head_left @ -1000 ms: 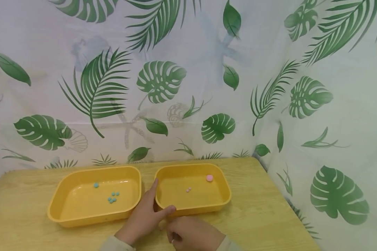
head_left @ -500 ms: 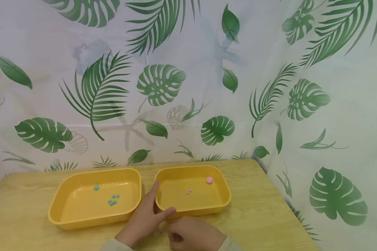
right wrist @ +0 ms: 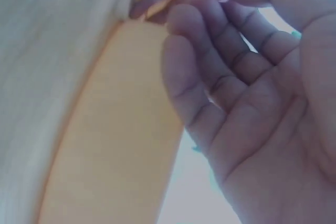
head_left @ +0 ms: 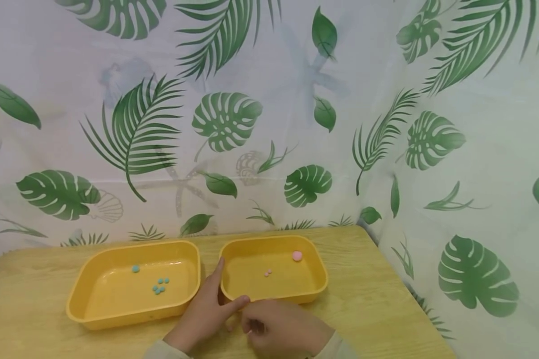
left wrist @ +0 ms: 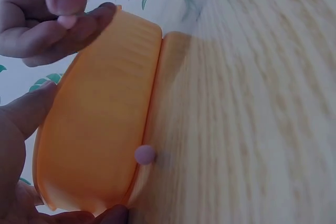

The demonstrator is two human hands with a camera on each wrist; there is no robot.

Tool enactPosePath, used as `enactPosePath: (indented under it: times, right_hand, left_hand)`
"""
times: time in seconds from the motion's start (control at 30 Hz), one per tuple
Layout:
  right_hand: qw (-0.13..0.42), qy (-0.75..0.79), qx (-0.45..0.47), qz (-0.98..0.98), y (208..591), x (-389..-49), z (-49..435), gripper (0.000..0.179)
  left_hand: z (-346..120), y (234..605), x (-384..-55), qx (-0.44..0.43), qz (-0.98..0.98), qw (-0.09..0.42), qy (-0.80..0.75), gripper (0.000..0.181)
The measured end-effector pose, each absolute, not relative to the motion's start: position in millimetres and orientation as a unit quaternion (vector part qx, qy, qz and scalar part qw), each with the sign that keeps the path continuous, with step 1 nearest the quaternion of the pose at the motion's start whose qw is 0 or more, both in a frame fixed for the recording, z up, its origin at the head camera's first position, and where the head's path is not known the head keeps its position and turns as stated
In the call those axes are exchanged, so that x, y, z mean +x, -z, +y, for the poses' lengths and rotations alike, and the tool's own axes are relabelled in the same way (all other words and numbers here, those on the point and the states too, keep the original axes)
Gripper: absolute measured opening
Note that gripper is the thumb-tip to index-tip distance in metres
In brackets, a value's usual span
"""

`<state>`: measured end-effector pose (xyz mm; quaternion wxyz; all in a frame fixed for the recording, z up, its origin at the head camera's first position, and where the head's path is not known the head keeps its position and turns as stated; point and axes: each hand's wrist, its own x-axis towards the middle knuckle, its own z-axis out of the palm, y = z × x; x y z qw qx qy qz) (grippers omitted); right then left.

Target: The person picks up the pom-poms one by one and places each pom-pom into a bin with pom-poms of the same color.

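Observation:
My left hand [head_left: 204, 311] holds the right yellow tray [head_left: 316, 294] at its near left corner, index finger along the side and thumb at the front rim. In the left wrist view the thumb [left wrist: 31, 108] lies over the rim. My right hand [head_left: 285, 324] is just before the tray's front wall and pinches a small pink ball [left wrist: 67, 22] between thumb and fingertips. Another small pink ball [left wrist: 145, 155] lies on the table by the tray's base. Inside the tray are two small pink balls [head_left: 268, 273] and a larger, flatter pink piece [head_left: 297, 256].
A second yellow tray [head_left: 76, 299], left of the left hand, holds several small teal balls [head_left: 158, 289] and a larger teal piece [head_left: 135, 269]. Both stand on a wood-grain table [head_left: 364, 309]. A leaf-patterned cloth [head_left: 260, 124] hangs behind and to the right.
My right hand has moved slightly up and right, from low at the table to the tray's front wall. The left hand keeps its place on the tray. The head view has shifted a little.

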<state>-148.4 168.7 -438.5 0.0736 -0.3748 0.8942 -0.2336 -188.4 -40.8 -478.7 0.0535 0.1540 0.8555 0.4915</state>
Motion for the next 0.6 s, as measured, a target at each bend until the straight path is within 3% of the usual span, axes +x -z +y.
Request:
enactPosePath:
  times: [0.3, 0.6]
  right_hand:
    - [-0.089, 0.288, -0.367, 0.880, 430.9, -157.5, 201.5, 0.022]
    - [-0.126, 0.260, -0.262, 0.921, 399.4, -184.8, 231.6, 0.013]
  left_hand:
    - [-37.7, 483.6, -189.4, 0.162, 0.854, 0.053, -0.492, 0.112]
    - [-39.1, 480.9, -188.3, 0.157, 0.850, 0.055, -0.500, 0.113]
